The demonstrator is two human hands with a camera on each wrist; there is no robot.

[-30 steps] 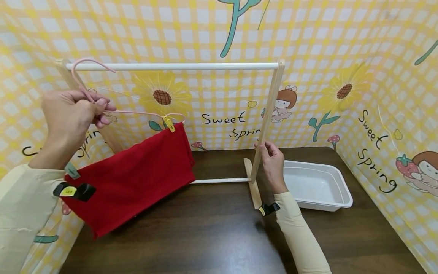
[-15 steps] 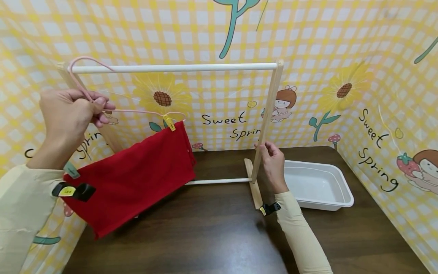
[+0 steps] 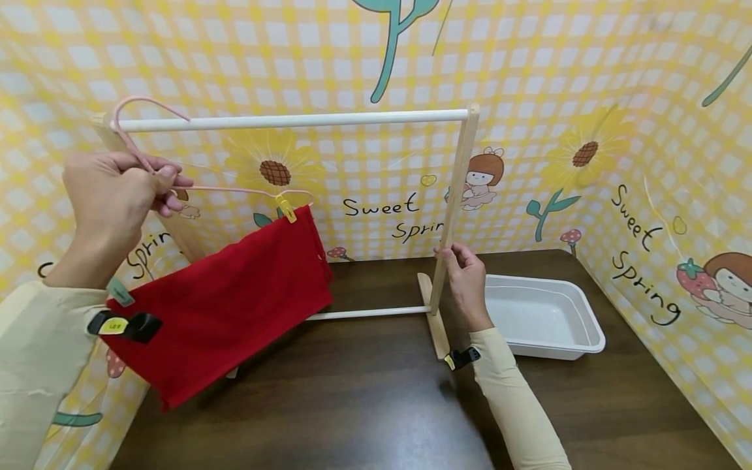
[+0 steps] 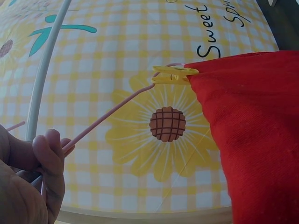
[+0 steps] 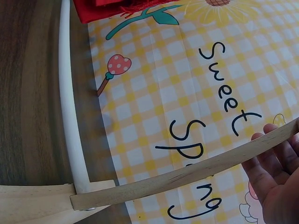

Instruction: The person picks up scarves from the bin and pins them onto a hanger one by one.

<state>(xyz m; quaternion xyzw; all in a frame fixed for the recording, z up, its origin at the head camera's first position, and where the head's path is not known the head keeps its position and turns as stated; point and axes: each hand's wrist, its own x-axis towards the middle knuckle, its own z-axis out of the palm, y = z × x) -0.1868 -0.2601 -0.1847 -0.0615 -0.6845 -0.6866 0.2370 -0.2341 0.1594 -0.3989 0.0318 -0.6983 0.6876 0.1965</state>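
Observation:
My left hand (image 3: 114, 199) pinches a pink clothes hanger (image 3: 226, 189) just below its hook. The hook overlaps the left end of the rack's white top rod (image 3: 317, 120); whether they touch I cannot tell. A red cloth (image 3: 223, 300) hangs slanted from the hanger, its left end lower. A yellow clothespin (image 4: 173, 75) grips its right upper corner, and a pale green clothespin (image 3: 120, 292) sits at its left one. My right hand (image 3: 468, 284) holds the right wooden post (image 3: 455, 196) of the drying rack, low down. In the right wrist view, fingers (image 5: 266, 175) lie against that post.
A white plastic basin (image 3: 543, 316) stands right of the rack on the dark brown table (image 3: 352, 405). The rack's lower white rod (image 3: 376, 314) and wooden foot (image 3: 435, 326) are near the table's back. Yellow checked cloth (image 3: 529, 59) covers the walls behind and beside.
The hanger's hook has risen slightly relative to the top rod, with the left hand shifting a little left. My right hand stays on the post. The whole head view has shifted slightly.

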